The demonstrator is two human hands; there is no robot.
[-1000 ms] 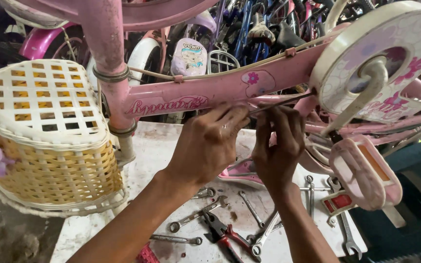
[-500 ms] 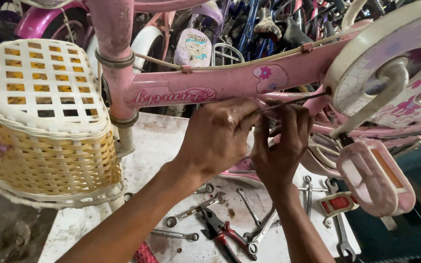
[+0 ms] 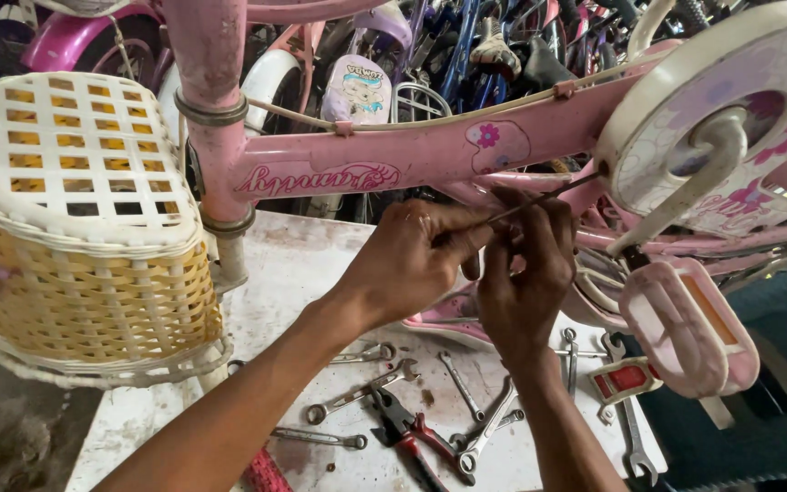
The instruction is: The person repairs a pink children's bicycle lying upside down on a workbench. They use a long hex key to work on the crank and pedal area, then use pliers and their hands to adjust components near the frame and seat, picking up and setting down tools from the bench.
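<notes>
Thin dark metal cable (image 3: 544, 194) runs from both hands toward the cream round plastic chain guard (image 3: 730, 118), just under the pink steel bicycle frame (image 3: 430, 155). Left hand (image 3: 412, 260) and right hand (image 3: 526, 273) are both pinched shut on it. It looks light, springy and slippery; best gripped near its end.
</notes>
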